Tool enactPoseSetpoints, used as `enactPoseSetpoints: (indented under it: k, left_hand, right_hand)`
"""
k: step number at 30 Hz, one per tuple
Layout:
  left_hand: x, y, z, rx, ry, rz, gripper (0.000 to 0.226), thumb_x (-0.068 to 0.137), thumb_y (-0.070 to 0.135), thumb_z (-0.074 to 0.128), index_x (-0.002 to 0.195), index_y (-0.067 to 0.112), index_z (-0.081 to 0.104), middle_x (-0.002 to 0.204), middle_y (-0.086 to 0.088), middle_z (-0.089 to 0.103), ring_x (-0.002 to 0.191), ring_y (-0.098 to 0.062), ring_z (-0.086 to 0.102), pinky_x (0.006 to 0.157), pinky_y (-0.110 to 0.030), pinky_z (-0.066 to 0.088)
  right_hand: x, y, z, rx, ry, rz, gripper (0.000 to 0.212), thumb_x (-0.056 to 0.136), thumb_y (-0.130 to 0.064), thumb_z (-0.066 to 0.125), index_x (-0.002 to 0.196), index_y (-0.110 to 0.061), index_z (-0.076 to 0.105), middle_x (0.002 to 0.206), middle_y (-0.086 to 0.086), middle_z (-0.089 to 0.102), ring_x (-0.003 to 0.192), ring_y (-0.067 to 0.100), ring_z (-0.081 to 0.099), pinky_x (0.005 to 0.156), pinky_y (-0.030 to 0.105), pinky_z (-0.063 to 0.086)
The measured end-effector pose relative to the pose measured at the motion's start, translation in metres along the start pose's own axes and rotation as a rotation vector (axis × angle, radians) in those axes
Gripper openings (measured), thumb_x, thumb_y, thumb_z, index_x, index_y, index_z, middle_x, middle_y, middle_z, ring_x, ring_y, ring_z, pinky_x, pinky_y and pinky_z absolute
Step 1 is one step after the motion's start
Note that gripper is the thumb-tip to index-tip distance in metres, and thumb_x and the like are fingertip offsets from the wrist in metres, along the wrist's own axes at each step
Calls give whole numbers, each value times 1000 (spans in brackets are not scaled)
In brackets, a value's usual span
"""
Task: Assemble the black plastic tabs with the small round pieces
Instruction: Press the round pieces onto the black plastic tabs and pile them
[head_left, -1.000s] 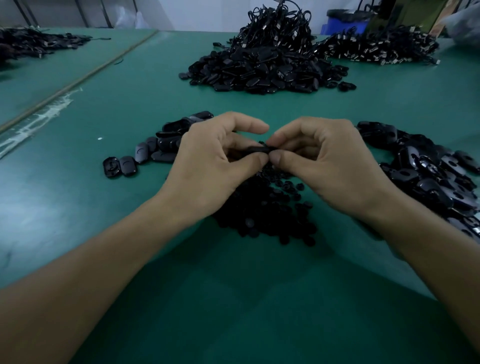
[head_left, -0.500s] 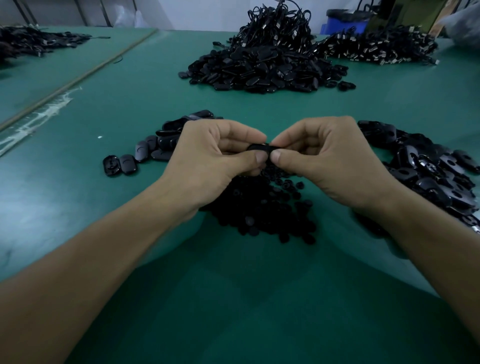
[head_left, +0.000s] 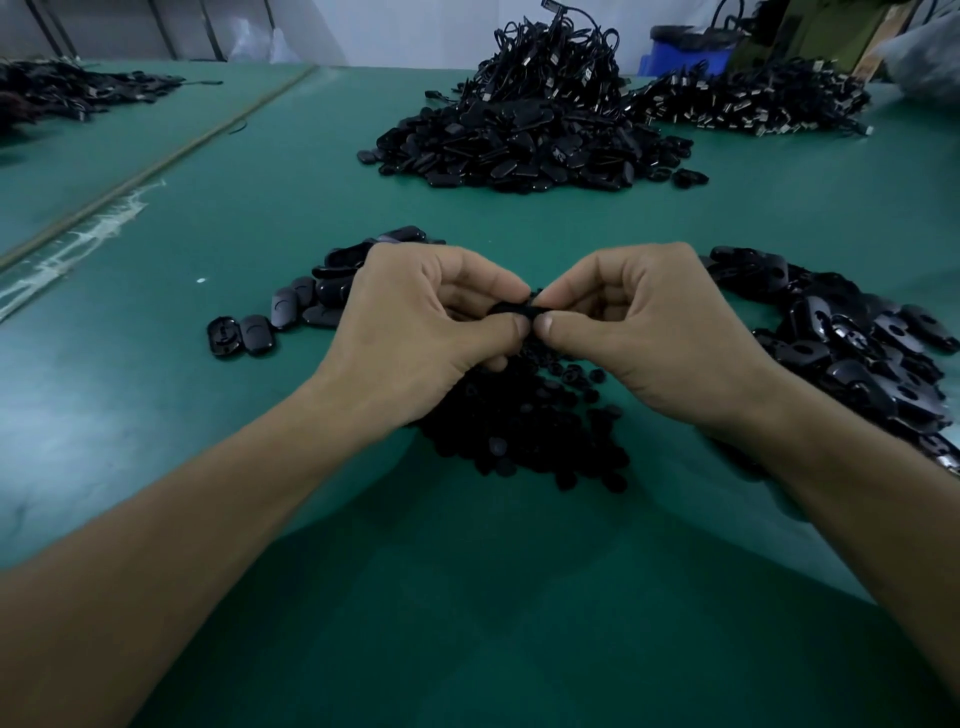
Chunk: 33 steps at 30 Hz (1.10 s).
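While both forearms reach across a green table (head_left: 467, 597), a person's left hand (head_left: 415, 332) and right hand (head_left: 639, 332) meet thumb tip to thumb tip, each pinching one end of a black plastic tab (head_left: 511, 310) between thumb and curled fingers. The tab is held just above a heap of small round pieces (head_left: 524, 431) lying on the table beneath the hands; whether a round piece sits in it cannot be told. Loose tabs (head_left: 857, 353) are piled beside the right wrist, and a smaller cluster of tabs (head_left: 291, 317) lies behind the left hand. Farther back stand a tall mound of black parts (head_left: 519, 140), a spread of corded pieces (head_left: 753, 101) and a blue bin (head_left: 685, 52).
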<state>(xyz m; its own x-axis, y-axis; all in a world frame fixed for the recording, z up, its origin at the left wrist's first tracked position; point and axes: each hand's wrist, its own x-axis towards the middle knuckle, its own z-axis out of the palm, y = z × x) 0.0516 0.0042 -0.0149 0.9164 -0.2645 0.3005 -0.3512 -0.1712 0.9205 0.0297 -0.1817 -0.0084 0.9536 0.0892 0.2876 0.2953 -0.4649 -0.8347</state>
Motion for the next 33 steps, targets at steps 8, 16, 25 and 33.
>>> enactPoseSetpoints:
  k: [8,16,25,33]
  left_hand:
    - [3,-11,-5,159,171,79,22,81,2,79,84,24,74,72,2,75,62,-14,73,65,-25,61]
    - [19,-28,-38,346,374,99,19,82,17,82,88,32,73,74,16,72,60,-3,70,63,-15,55]
    - [22,-33,-44,569,384,106,23,78,32,85,96,20,79,68,29,56,58,18,56,60,2,39]
    - [19,-34,-45,720,414,90,20,81,44,79,96,31,76,88,13,59,82,-3,52,69,-11,32]
  right_hand:
    - [5,14,-5,-417,30,-31,25,98,-21,59,121,-25,68,113,-12,70,105,3,62,90,11,42]
    - [12,39,-20,-992,-52,318,54,105,-32,33,155,-14,23,164,16,13,152,32,7,119,52,13]
    - [11,25,-20,-974,10,146,21,102,-25,47,115,-17,61,113,10,62,108,33,55,89,41,46]
    - [8,17,-21,-977,159,86,20,103,-17,47,120,-15,58,96,8,61,76,28,47,64,37,39]
